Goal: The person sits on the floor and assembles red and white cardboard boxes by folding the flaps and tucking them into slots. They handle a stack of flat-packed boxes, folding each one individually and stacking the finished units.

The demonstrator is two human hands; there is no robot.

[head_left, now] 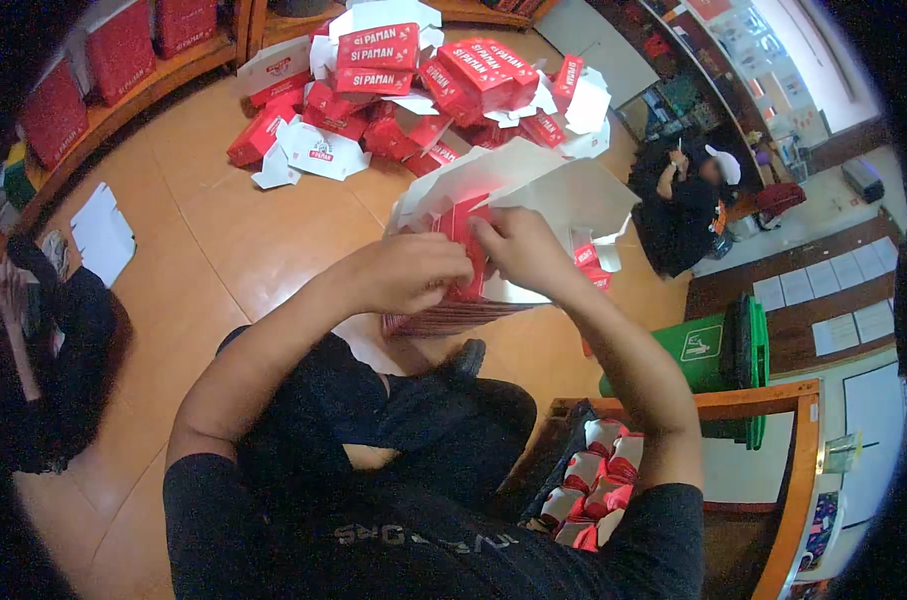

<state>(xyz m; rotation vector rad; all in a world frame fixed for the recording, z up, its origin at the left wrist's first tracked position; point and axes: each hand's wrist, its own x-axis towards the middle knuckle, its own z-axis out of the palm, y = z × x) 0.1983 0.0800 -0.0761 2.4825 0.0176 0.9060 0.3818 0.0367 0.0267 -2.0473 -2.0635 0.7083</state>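
In front of me is a partly folded red-and-white cardboard box (574,190), its large white flaps standing up and spread to the right. The fingers of my left hand (414,272) are curled against its red panel from the left. My right hand (522,250) pinches the same red part from the right, thumb toward the left hand. The fingertips of both hands are partly hidden by the board. Beneath the box lies a stack of flat cardboard sheets (444,320), seen by its layered red edges, close to my crossed legs.
A heap of folded red-and-white boxes (374,80) lies on the tiled floor (224,240) ahead. One flat white sheet (104,235) is at the left. People sit at far left and right. A green bin (709,350) and wooden shelf with red cartons (604,490) stand to my right.
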